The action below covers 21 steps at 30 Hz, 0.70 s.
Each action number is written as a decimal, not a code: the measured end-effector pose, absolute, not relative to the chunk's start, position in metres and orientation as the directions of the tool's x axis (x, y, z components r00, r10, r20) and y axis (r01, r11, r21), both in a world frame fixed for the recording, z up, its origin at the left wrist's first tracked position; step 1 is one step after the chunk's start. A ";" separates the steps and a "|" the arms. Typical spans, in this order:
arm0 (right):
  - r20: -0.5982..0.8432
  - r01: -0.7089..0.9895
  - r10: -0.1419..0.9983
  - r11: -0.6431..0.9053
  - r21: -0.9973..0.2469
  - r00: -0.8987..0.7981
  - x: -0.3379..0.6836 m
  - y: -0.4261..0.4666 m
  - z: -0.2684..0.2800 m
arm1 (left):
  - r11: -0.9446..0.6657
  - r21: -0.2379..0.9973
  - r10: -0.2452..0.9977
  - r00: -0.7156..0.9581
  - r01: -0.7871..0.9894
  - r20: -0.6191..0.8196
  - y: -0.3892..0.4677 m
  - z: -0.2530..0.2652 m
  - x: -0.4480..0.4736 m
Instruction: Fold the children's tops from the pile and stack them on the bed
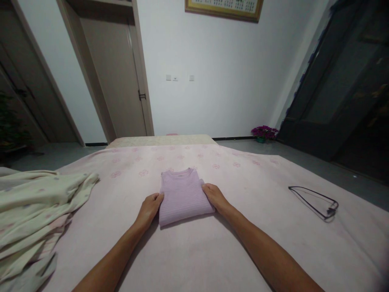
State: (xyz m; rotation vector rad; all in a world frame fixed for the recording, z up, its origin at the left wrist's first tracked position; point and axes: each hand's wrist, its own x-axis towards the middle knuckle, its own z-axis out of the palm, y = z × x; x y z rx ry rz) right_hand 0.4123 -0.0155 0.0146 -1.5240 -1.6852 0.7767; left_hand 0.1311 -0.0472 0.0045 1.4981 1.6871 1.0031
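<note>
A folded lilac ribbed shirt [184, 197] lies on the pink flowered bedsheet [188, 259], its round neckline facing away from me. My left hand [150, 207] grips the shirt's left edge, thumb on top and the other fingers out of sight beneath or behind it. On the opposite edge, my right hand [215, 195] holds the shirt the same way, with its thumb over the fabric. The shirt's near edge appears slightly raised, though I cannot tell whether it is fully off the sheet.
A heap of pale patterned cloth [36, 211] lies at the left. A black wire hanger [314, 200] rests on the sheet at the right. Beyond the far edge stands a beige surface [164, 140]. Purple flowers [264, 132] stand on the floor by the wall.
</note>
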 end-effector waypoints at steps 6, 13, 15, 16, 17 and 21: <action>0.192 0.788 0.977 0.049 -0.613 0.088 0.415 -0.016 0.013 | 0.061 0.764 0.990 -0.137 0.642 0.035 -0.046 0.005 0.126; 0.356 0.704 0.933 0.290 -0.648 -0.057 0.420 -0.009 0.006 | -0.051 0.755 0.960 -0.178 0.654 0.218 -0.049 0.007 0.128; 0.374 0.679 0.918 0.359 -0.640 -0.133 0.425 -0.008 0.004 | -0.122 0.751 0.953 -0.135 0.650 0.272 -0.049 0.005 0.126; 0.380 0.669 0.910 0.386 -0.635 -0.164 0.429 -0.008 0.004 | -0.159 0.740 0.949 -0.106 0.654 0.297 -0.050 0.004 0.124; 0.383 0.659 0.902 0.412 -0.630 -0.198 0.433 -0.008 0.003 | -0.200 0.722 0.944 -0.067 0.662 0.323 -0.051 0.003 0.122; 0.382 0.606 0.845 0.535 -0.589 -0.375 0.451 -0.013 0.003 | -0.407 0.628 0.900 0.172 0.664 0.401 -0.056 0.001 0.106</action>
